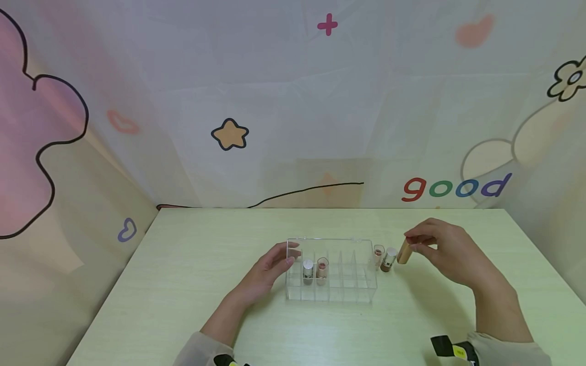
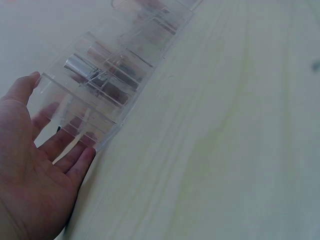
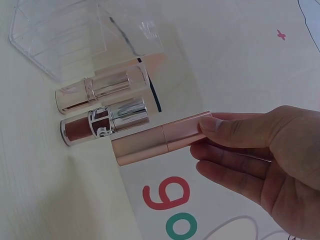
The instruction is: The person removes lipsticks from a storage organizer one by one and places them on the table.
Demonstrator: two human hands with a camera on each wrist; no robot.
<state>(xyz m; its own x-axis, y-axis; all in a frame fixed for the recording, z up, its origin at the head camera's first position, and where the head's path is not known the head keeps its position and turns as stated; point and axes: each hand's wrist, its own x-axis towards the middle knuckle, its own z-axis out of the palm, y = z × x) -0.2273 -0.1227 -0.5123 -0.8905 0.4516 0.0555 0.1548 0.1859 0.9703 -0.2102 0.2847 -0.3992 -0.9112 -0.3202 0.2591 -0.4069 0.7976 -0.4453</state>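
A clear plastic lipstick organizer (image 1: 352, 292) with several compartments stands on the table. My left hand (image 1: 270, 267) holds its left end, with fingertips showing through the wall. Two tubes stand inside, a silver-capped lip gloss (image 1: 308, 273) and a pinkish one (image 1: 322, 272). My right hand (image 1: 450, 254) pinches the top of a rose-gold lipstick (image 3: 162, 139) between thumb and fingers, the tube tilted slightly. Left of that lipstick, a silver-capped lip gloss (image 3: 102, 121) with dark contents stands close by. Beyond it is a clear pinkish lip gloss (image 3: 95, 90), near the organizer's right side.
The pale wood-grain table (image 1: 183, 284) extends around the organizer. Behind it hangs a printed backdrop cloth (image 1: 284, 127) with a star, hearts and the word "good" (image 1: 458, 188). Another cloth panel (image 1: 68, 284) borders the table's left edge.
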